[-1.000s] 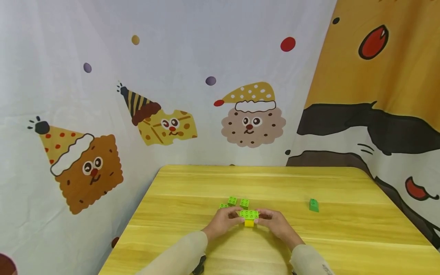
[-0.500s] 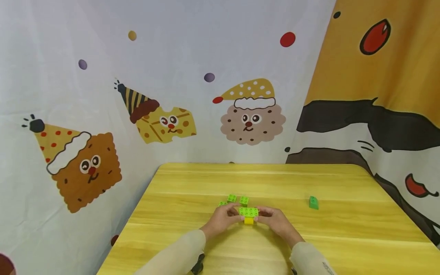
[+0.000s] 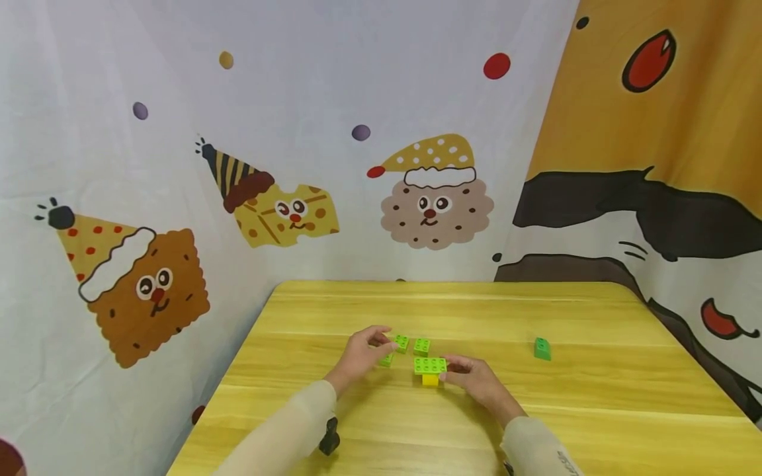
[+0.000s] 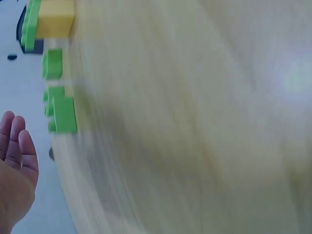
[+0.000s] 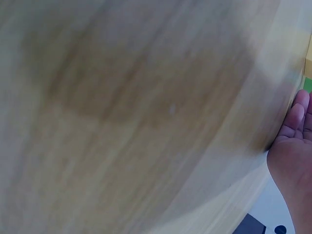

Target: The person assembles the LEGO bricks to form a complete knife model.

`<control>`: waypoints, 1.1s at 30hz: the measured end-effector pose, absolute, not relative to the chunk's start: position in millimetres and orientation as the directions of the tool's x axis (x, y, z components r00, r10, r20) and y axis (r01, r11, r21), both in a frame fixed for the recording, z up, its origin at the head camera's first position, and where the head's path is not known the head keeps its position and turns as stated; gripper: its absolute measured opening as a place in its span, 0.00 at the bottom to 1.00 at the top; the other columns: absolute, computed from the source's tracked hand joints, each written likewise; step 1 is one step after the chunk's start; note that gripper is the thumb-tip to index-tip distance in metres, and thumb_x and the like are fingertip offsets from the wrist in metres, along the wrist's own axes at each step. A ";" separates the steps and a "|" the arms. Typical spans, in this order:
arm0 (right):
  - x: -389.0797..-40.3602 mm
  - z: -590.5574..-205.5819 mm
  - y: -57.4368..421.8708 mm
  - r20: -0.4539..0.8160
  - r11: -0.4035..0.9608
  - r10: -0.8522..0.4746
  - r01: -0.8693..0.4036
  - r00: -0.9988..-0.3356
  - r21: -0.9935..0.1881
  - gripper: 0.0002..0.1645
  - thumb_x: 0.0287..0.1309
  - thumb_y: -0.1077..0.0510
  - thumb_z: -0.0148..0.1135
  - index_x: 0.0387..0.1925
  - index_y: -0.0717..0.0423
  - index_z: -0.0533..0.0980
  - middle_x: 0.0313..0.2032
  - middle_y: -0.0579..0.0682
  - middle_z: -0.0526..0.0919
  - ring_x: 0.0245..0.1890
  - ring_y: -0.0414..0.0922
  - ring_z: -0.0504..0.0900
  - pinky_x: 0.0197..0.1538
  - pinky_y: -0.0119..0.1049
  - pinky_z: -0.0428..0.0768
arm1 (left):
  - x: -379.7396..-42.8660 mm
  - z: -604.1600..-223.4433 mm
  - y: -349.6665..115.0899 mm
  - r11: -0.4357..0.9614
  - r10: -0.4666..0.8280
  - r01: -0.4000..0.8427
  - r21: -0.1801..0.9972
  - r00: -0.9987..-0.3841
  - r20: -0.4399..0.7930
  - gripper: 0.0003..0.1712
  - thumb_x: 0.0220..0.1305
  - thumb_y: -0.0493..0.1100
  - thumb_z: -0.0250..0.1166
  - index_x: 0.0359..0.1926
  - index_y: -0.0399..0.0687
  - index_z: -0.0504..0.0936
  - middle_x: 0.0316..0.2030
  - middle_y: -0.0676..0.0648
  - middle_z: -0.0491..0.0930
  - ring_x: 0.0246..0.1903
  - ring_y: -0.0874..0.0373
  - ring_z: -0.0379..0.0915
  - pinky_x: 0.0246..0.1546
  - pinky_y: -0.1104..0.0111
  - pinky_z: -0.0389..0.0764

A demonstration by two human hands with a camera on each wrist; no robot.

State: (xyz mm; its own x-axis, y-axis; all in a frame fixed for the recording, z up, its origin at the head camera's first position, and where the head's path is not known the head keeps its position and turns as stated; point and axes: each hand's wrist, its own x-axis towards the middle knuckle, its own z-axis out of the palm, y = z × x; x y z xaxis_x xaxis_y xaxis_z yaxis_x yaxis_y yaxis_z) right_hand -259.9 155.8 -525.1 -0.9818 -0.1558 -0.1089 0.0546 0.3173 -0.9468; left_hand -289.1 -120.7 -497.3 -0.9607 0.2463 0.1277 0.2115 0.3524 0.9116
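Note:
A light-green eight-stud toy brick (image 3: 430, 365) sits on top of a smaller yellow brick (image 3: 430, 380), overhanging it at both sides. My right hand (image 3: 476, 380) pinches the green brick's right end between thumb and fingers. To the left, my left hand (image 3: 360, 356) hovers with parted fingers by a small green brick (image 3: 385, 360), partly covering it. In the left wrist view the left hand (image 4: 17, 168) appears with nothing in its fingers, apart from the small bricks (image 4: 65, 114). The right wrist view shows the right hand (image 5: 295, 141) at its edge, most of the bricks out of sight.
Two more small light-green bricks, one (image 3: 401, 343) and another (image 3: 422, 346), stand just behind the joined pair. A darker green sloped brick (image 3: 542, 349) lies farther right on the wooden table (image 3: 333, 311). A printed cloth (image 3: 357, 79) hangs behind the table.
My left hand has let go of the green brick's left end and moved left to the small green brick. The right hand keeps its hold; the joined bricks stay nearly in place.

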 end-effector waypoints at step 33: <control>-256.8 -525.0 153.8 -0.109 0.318 -0.119 0.066 -0.987 -0.946 0.28 0.55 0.54 0.74 0.57 0.57 0.80 0.47 0.51 0.82 0.49 0.49 0.78 0.53 0.48 0.77 | -313.4 -529.7 -154.5 0.477 0.307 0.105 0.872 -0.950 -0.054 0.34 0.58 0.48 0.75 0.64 0.44 0.76 0.58 0.43 0.76 0.60 0.44 0.68 0.61 0.49 0.68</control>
